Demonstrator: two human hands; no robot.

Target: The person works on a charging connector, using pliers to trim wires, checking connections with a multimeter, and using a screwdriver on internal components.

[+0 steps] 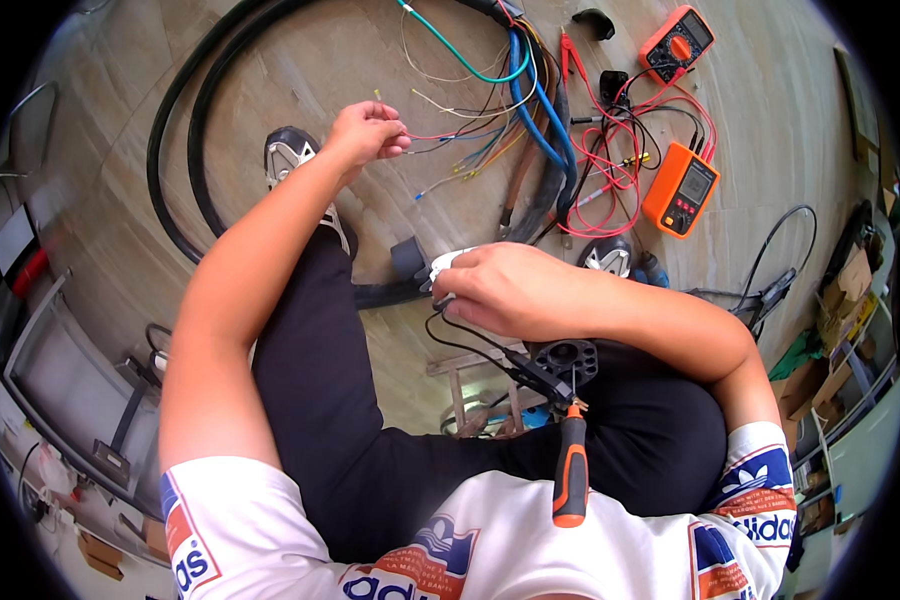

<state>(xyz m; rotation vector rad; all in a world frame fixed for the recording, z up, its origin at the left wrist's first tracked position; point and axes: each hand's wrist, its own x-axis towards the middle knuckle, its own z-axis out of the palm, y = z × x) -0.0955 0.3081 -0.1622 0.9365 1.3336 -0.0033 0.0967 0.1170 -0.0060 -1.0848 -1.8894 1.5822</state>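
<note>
My left hand (367,133) is raised over the floor, its fingertips pinched on thin wires (430,137), one of them red. These belong to a fan of coloured wires (490,150) spreading from a thick black cable. Lower down, my right hand (510,290) has its fingers curled closed beside a white part (448,263); what they grip is mostly hidden. A dark cylindrical piece (407,257) sits just left of it. Below this hand, a thin black lead (470,328) loops to a round black connector (567,360) by my thigh. An orange-and-black screwdriver (571,470) points up toward it.
Two orange meters (682,190) with tangled red and black test leads (620,150) lie on the tiled floor to the right. Thick black cable (165,150) coils at the far left. A grey metal frame (60,400) stands at left, cartons (820,370) at right.
</note>
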